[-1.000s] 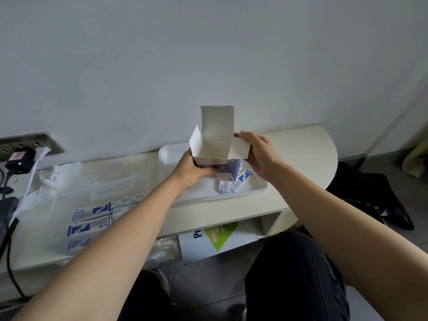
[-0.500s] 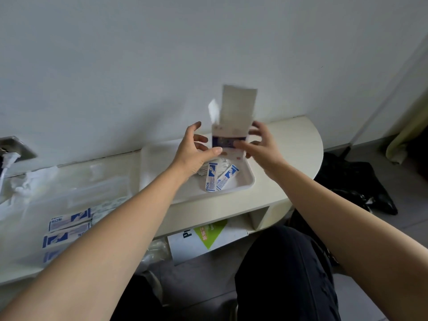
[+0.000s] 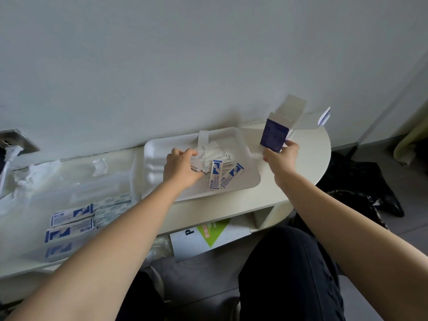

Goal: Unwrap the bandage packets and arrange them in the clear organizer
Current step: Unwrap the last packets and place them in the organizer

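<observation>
Bandage packets [image 3: 215,173] marked 创口贴 in tray [image 3: 157,158], left grip [image 3: 181,166] clutching them, right grip [image 3: 281,156] pinching box [image 3: 274,135]

We log a plain off-white wall [image 3: 208,54] in soft, even light. Against it stands a cream table [image 3: 310,161] with a rounded right end and an open shelf [image 3: 261,216] beneath. Floor [image 3: 203,279]: grey tiles. A metal socket plate [image 3: 20,139] is mounted on the wall, far left.

matt cardboard box [image 3: 275,133], glossy paper packets [image 3: 215,174].
</observation>
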